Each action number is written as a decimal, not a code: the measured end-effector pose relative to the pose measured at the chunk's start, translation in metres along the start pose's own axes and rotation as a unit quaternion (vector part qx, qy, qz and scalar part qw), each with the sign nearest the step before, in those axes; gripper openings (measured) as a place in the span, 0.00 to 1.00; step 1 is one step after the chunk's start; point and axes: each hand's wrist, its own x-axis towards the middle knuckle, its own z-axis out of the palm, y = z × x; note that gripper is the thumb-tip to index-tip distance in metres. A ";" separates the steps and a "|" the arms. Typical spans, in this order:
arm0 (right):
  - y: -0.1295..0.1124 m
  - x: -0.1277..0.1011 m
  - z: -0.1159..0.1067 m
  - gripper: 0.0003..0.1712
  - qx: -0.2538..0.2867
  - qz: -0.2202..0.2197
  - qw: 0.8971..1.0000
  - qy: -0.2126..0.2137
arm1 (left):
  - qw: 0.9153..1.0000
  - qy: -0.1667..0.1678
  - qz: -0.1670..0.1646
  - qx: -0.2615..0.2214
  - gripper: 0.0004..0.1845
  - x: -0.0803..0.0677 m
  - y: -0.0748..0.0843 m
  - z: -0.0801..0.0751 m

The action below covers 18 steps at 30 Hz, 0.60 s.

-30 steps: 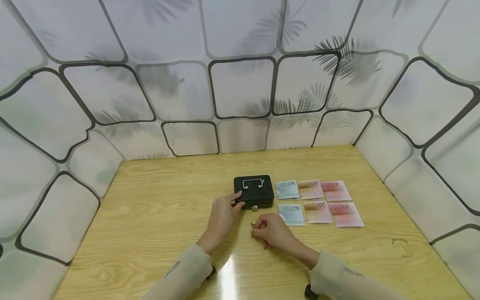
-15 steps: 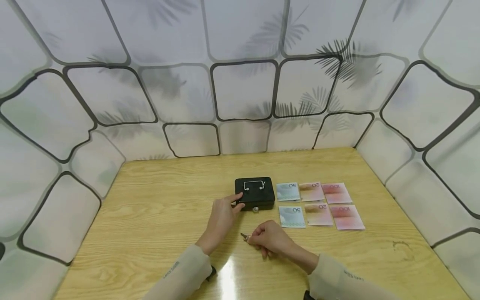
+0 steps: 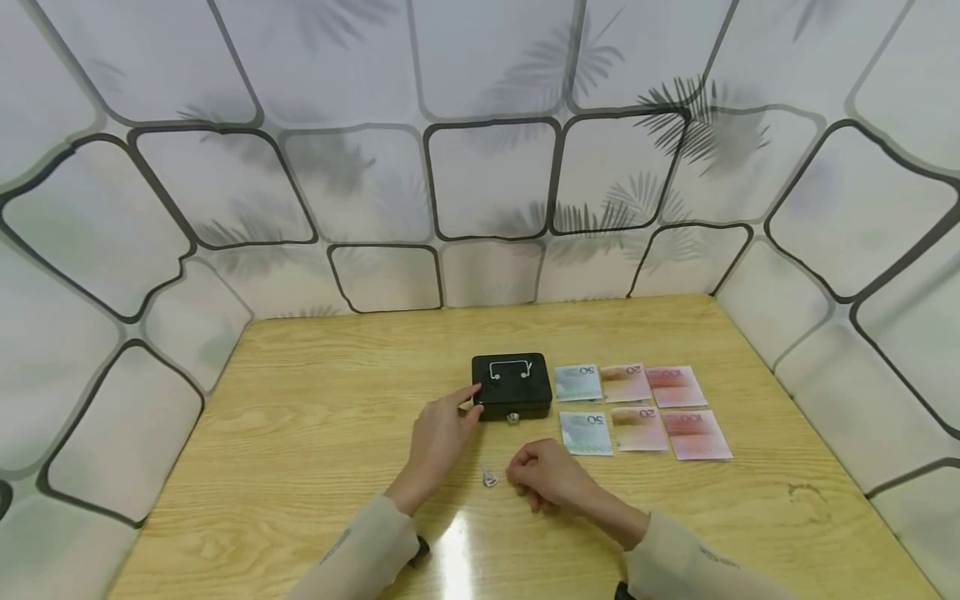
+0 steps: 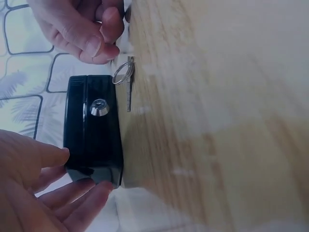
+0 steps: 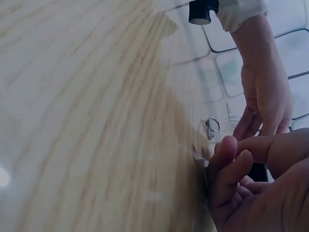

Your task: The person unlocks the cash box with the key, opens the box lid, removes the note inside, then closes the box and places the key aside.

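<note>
While touching the black cash box (image 3: 512, 386) at its left corner, left hand (image 3: 437, 433) open, fingers straight. Right hand (image 3: 546, 473) just before the box, loosely curled, empty. Key (image 3: 489, 477) on table (image 3: 300, 433) beside it.

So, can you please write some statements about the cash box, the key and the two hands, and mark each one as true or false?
1. The black cash box is closed. True.
2. The key sits in the lock of the box. False: it lies on the table with its ring, between the hands.
3. The left hand touches the box's left front corner with straight fingers. True.
4. The right hand grips the key. False: its fingers are loosely curled beside the key and hold nothing.
5. Six banknotes lie in two rows to the right of the box. True.
6. The banknotes are stacked on the lid. False: they lie flat on the table.
</note>
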 end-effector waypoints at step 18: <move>0.005 -0.016 -0.087 0.15 -0.088 -0.111 0.983 0.113 | 1.000 -0.003 0.021 0.003 0.28 -0.019 -0.018 -0.058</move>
